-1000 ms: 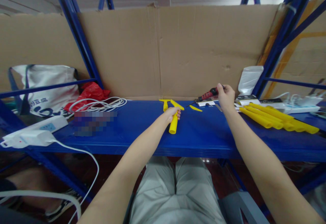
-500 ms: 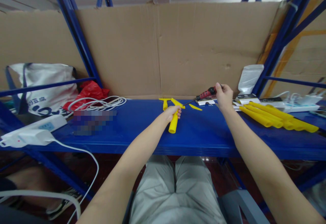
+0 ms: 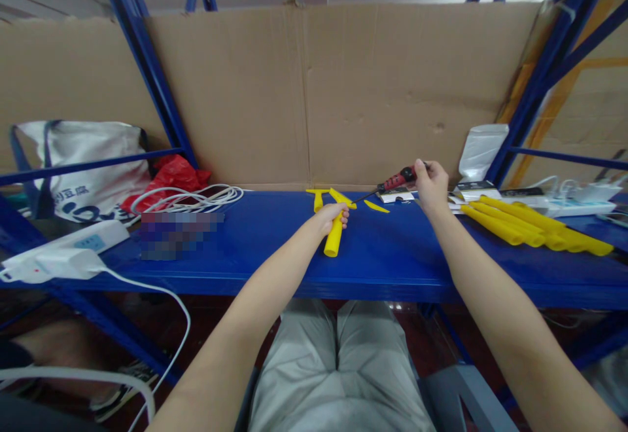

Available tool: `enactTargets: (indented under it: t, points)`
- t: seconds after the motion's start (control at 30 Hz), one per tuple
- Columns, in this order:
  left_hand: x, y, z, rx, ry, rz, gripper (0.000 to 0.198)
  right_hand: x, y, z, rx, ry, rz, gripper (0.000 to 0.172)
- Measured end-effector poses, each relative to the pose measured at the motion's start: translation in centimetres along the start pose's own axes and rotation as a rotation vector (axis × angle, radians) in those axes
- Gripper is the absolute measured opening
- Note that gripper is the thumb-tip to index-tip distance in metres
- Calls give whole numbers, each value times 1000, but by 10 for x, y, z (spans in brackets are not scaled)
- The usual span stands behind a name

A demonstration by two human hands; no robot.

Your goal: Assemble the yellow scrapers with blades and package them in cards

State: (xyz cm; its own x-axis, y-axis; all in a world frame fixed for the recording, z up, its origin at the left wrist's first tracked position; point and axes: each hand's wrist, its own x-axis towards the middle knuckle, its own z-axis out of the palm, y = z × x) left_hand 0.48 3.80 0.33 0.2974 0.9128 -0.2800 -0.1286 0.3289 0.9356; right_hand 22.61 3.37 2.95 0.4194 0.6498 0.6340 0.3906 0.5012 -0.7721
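Observation:
My left hand is closed round a yellow plastic handle over the blue shelf. My right hand grips the back end of a screwdriver with a red and black handle. Its thin dark shaft slants down to the left, and the tip meets the yellow piece at my left fingers; the exact contact is hidden. Just behind my left hand lie a yellow T-shaped piece and another yellow part, partly covered by the hand. A thin curved yellow piece rests to their right.
Several yellow tubes lie at the right by a white power strip and small boxes. On the left are another power strip, coiled white cable, a red bag and a cloth bag. Cardboard stands behind.

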Motion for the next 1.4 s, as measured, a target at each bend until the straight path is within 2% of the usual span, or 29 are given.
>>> enactTargets:
  t: [0.23, 0.4, 0.5, 0.77, 0.9, 1.03, 1.2, 1.4]
  points:
    - [1, 1, -2, -6, 8, 2, 20, -8, -7, -1, -169, -20, -172, 57]
    - [-1, 1, -1, -11, 20, 21, 19, -18, -16, -1, -227, -34, -216, 55]
    - [-2, 1, -1, 2, 34, 27, 20, -19, -17, 2, -201, -41, -171, 54]
    - [-3, 2, -1, 41, 56, 22, 22, -7, -8, 2, 61, -80, 32, 56]
    - [-1, 2, -2, 37, 64, 19, 19, -3, -7, -2, 243, -165, 137, 46]
    - [1, 2, -2, 59, 76, 17, 19, -2, -8, -2, 424, -221, 151, 37]
    - [1, 1, -2, 53, 76, 18, 17, -4, -10, 0, 469, -152, 112, 33]
    - [-1, 2, -2, 59, 83, 31, 18, -4, -12, -2, 502, -96, 187, 33]
